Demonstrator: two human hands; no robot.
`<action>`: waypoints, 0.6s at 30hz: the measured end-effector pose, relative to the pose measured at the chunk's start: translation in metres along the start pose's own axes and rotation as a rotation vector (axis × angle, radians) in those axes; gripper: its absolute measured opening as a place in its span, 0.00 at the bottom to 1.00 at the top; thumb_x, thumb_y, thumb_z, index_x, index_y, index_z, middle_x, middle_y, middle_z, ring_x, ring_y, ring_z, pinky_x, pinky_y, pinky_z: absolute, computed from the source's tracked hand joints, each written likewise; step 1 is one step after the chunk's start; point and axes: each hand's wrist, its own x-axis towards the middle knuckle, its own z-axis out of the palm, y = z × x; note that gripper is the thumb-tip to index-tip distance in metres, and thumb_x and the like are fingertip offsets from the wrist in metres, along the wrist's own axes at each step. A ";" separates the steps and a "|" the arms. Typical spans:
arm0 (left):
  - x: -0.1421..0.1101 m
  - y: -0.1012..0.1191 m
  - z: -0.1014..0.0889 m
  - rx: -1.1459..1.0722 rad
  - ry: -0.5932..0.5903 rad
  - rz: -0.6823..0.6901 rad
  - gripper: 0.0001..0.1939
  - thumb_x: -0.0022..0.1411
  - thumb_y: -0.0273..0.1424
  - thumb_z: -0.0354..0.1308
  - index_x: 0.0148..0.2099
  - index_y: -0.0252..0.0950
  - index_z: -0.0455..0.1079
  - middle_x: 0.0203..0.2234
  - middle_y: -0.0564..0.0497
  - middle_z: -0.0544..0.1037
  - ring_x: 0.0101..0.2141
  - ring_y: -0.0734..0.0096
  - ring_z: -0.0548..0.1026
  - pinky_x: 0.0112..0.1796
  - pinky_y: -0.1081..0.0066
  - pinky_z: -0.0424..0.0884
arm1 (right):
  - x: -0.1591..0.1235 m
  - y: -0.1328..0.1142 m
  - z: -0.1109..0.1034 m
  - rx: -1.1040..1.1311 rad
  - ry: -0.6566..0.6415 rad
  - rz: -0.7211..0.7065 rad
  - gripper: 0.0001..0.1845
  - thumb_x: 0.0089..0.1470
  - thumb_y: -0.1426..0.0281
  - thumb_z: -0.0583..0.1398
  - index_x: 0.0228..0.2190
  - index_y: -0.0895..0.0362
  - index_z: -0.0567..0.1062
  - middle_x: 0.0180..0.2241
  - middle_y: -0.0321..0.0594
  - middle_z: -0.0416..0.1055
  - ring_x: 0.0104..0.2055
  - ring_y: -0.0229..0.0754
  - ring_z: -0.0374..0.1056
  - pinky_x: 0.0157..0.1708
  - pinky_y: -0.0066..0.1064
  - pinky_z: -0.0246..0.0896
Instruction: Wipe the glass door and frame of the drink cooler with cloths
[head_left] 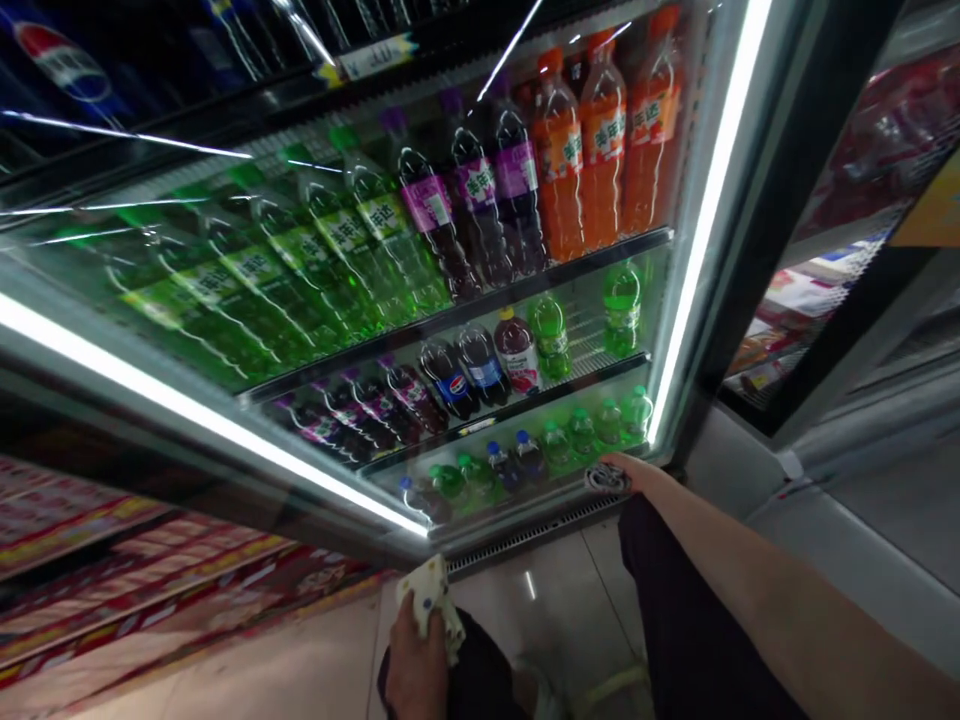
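Left edge: red-packed goods (pixel 150 580) in rows, blurred, beside the cooler (pixel 787 200).
Left hand: my left hand (pixel 420 665), below the cooler's bottom-left corner, fingers and thumb closed on a bunched cream cloth (pixel 429 598) with dots. Clear of the front by the look of it.
Upper bottle shelf: green bottles (pixel 352 230) at the left end, purple-labelled ones (pixel 480 190) mid, orange ones (pixel 581 150) at the right end. All upright, lined along the front edge.
Middle shelf: dark bottles from the left end, then a yellow-capped bottle (pixel 517 350), then two green ones; gap before the right end.
Bottom shelf: small blue- and green-capped bottles (pixel 555 445).
Right hand: my right hand (pixel 627 466), arm stretched out, at the cooler's bottom-right corner with a crumpled grey cloth (pixel 607 479). Spread or pinching: can't tell, mostly hidden.
Step in hand: I'd call it grey cloth on the low right of the front; actual contact not clear.
Next move calls for: cloth flat, even pressure, knuckles off the frame; cream cloth kept off the floor.
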 end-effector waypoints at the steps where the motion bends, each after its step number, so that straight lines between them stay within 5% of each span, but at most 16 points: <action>1: -0.001 0.002 -0.001 -0.006 -0.005 -0.012 0.32 0.69 0.49 0.40 0.69 0.41 0.54 0.64 0.39 0.66 0.58 0.49 0.72 0.54 0.54 0.70 | 0.001 0.001 0.005 -0.029 -0.015 0.008 0.07 0.55 0.68 0.61 0.28 0.59 0.73 0.22 0.40 0.72 0.26 0.40 0.71 0.30 0.30 0.70; 7: -0.005 0.009 -0.007 -0.020 -0.017 -0.040 0.32 0.69 0.48 0.40 0.69 0.40 0.55 0.64 0.39 0.67 0.58 0.47 0.72 0.54 0.52 0.70 | 0.009 0.010 0.033 -0.186 -0.087 0.027 0.07 0.48 0.72 0.61 0.20 0.59 0.72 0.19 0.38 0.71 0.23 0.38 0.68 0.26 0.26 0.64; 18: -0.002 0.004 0.001 0.045 0.026 0.007 0.30 0.70 0.45 0.42 0.69 0.38 0.56 0.58 0.39 0.72 0.51 0.54 0.76 0.48 0.59 0.71 | 0.018 0.023 0.076 -0.287 -0.069 -0.178 0.04 0.36 0.72 0.62 0.16 0.60 0.73 0.15 0.37 0.69 0.20 0.37 0.64 0.22 0.26 0.54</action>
